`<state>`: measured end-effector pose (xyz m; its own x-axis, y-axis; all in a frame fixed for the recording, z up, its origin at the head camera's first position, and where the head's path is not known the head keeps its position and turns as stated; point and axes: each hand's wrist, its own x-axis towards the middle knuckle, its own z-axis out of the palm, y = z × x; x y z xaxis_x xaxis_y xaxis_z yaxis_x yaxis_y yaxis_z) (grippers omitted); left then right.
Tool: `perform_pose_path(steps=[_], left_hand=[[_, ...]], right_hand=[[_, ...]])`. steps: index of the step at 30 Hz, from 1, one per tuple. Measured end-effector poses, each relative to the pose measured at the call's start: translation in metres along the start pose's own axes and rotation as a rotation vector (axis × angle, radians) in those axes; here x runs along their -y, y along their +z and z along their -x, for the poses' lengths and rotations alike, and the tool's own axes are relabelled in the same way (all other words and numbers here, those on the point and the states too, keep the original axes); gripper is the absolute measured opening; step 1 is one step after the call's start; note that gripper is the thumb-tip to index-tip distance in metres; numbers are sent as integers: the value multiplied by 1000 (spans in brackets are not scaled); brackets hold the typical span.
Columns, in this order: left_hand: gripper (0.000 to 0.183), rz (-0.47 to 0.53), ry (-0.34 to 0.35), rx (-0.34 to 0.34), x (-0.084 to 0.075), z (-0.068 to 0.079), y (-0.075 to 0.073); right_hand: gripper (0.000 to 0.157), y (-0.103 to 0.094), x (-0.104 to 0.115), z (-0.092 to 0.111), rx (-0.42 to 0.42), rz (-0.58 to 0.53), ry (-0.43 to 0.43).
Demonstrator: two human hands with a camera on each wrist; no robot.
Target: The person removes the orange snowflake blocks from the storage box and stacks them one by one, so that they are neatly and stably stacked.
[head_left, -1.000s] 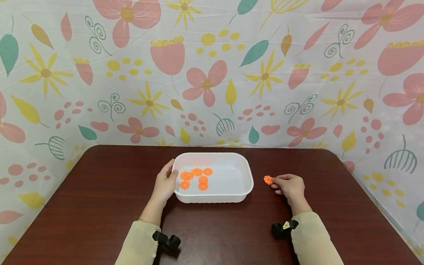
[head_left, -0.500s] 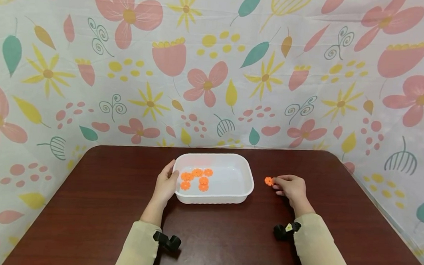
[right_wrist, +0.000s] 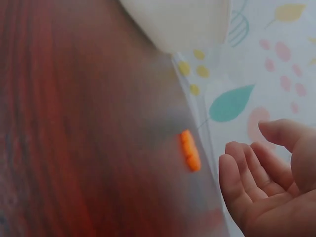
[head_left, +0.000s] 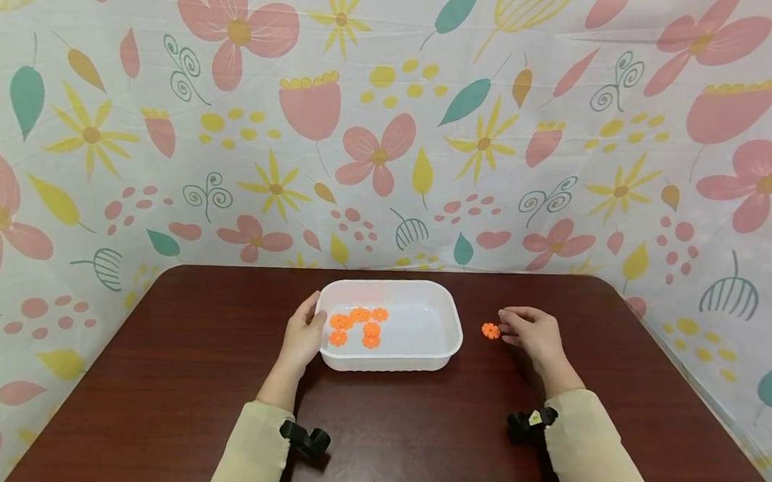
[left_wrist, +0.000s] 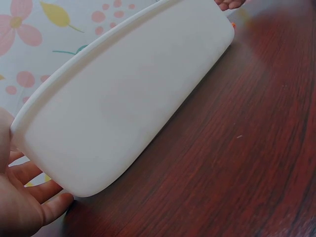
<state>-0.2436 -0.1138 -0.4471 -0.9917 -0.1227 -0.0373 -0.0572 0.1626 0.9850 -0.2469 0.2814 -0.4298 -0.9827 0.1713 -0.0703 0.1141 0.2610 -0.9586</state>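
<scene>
A white plastic tray [head_left: 420,332] sits on the table, with several orange notched discs [head_left: 371,330] lying in its left half. My left hand [head_left: 302,337] grips the tray's left end, thumb over the rim and fingers against the outer wall, as the left wrist view shows too. To the right of the tray a single orange notched disc [head_left: 490,331] lies flat on the wood. Just right of that disc is my right hand [head_left: 534,337]; in the right wrist view its loosely bent fingers [right_wrist: 232,180] and thumb are apart from the disc and hold nothing.
The dark reddish-brown table [head_left: 408,439] extends around the tray on all sides. Behind it hangs a white cloth [head_left: 387,219] printed with flowers and leaves. Black wrist cameras [head_left: 306,439] are strapped over both sleeves.
My right hand has let go of the orange disc and drawn slightly to the right; the disc stays on the table. The left hand keeps its grip on the tray.
</scene>
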Motion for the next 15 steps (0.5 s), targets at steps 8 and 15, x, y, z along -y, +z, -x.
perform_pose_path(steps=[8, 15], left_hand=[[50, 10, 11, 2, 0, 0, 0], [49, 2, -3, -5, 3, -1, 0]], right_hand=[[54, 12, 23, 5, 69, 48, -82], [52, 26, 37, 9, 110, 59, -130]])
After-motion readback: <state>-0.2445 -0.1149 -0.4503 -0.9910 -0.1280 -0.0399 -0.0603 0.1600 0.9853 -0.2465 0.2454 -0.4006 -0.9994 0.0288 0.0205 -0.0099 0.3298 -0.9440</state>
